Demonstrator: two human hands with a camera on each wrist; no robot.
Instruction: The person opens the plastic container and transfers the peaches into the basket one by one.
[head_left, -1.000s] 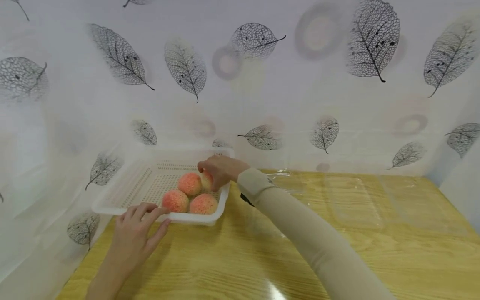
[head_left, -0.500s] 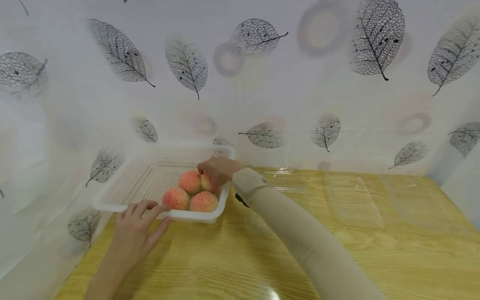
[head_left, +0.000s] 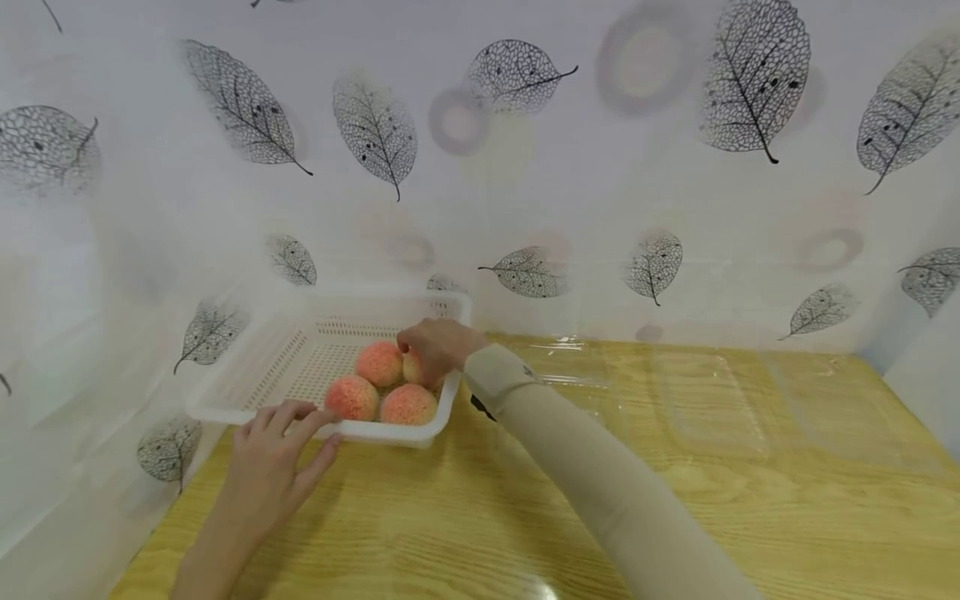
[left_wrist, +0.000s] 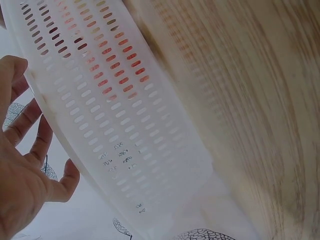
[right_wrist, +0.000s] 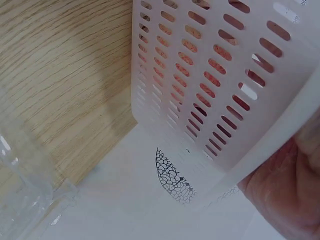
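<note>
A white plastic basket (head_left: 258, 414) with slotted walls stands at the table's left rear. My left hand (head_left: 273, 458) holds its near rim, fingers over the edge and thumb on the outer side. Inside, my right hand (head_left: 442, 342) reaches over the right rim and grips a peach (head_left: 411, 367), mostly hidden by the fingers. Three more pink-and-yellow peaches lie beside it: one peach (head_left: 379, 363) behind, another peach (head_left: 351, 398) at the front left, a third peach (head_left: 408, 405) at the front right. Both wrist views show the basket's outer wall (left_wrist: 120, 130), with peach colour through the slots.
Clear plastic containers stand right of the basket, among them a clear box (head_left: 573, 362) partly behind the right sleeve (head_left: 585, 467) and a flat clear tray (head_left: 708, 400). A white leaf-print curtain (head_left: 555, 183) rises behind the wooden table (head_left: 450, 517).
The right hand and forearm have shifted very slightly, with the hand still at the same peach. The left hand stays on the rim. The peaches lie as before.
</note>
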